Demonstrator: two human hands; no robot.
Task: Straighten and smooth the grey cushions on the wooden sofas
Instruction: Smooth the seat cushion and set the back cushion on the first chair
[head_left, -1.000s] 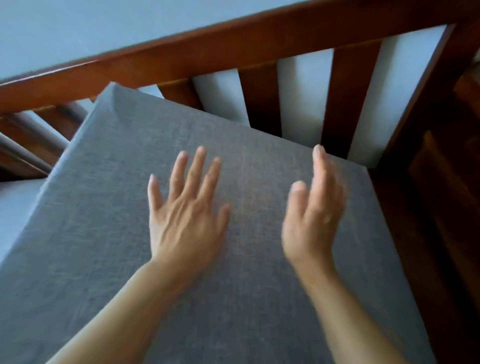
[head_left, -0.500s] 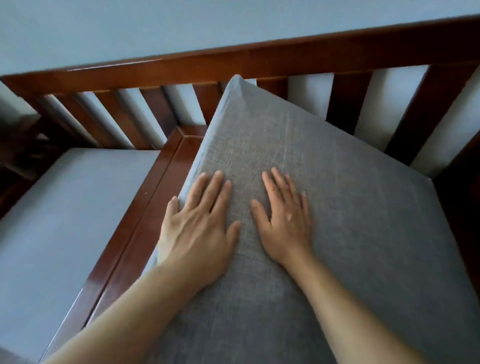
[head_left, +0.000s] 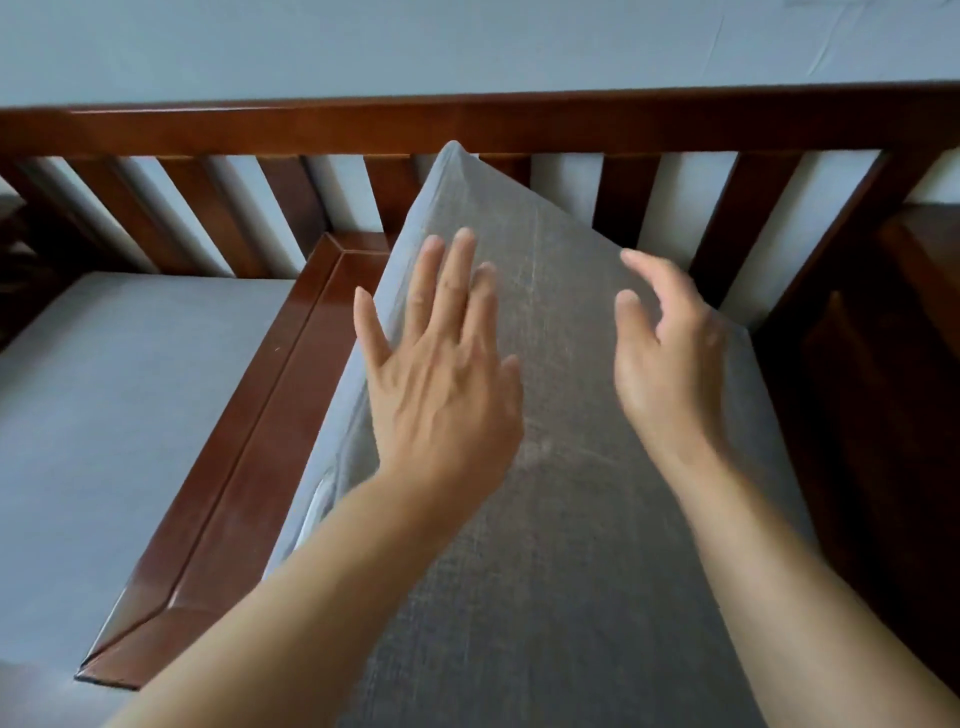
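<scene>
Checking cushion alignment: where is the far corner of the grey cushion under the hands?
In the head view, the cushion's far corner sits centre-top, against the backrest slats just under the top rail, beyond the left hand.

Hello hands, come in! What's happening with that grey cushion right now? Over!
Left hand open, fingers spread over grey cushion. Right hand open, loosely curled, holding nothing. Wooden armrest alongside, not blocking.

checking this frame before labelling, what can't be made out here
Head view only:
- left hand and right hand: motion blur, contact with the grey cushion unclear.
- Cushion's near end: cut off by the bottom edge.
- Sofa frame: its right side is in shadow.
</scene>
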